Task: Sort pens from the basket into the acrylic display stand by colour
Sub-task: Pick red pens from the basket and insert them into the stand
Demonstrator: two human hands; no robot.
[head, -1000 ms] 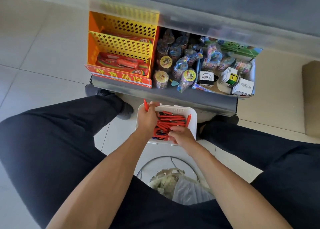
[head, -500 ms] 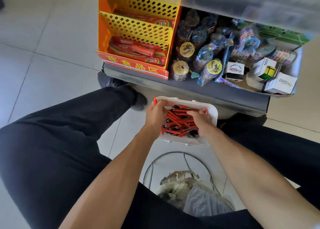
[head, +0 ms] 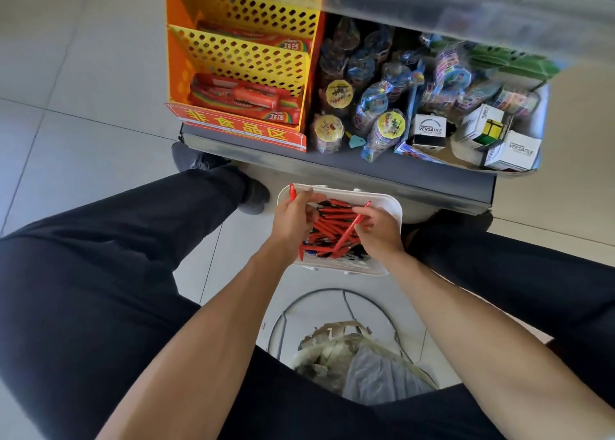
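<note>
Now | left hand (head: pixel 293 220), right hand (head: pixel 377 228) each grip red pens (head: pixel 332 221) over basket (head: pixel 392 206) | boxes (head: pixel 511 151) read VERSATILE

Basket (head: pixel 394 206): white. Pens (head: pixel 332 226): mostly red, a few black and blue ones among them. Rack (head: pixel 246 53): orange sides, yellow panels with a punched-hole pattern. Sign (head: pixel 239 130) on rack front: red with yellow characters. Packets (head: pixel 239 98) in rack: red with rainbow stripes. Boxes (head: pixel 512 151): white with dark lettering; one shows a yellow-and-black cube. Shelf (head: pixel 399 176): dark grey. Floor (head: pixel 66 107): pale grey tiles. Trousers (head: pixel 100 273): black. Shoe (head: pixel 196 160): dark grey.
</note>
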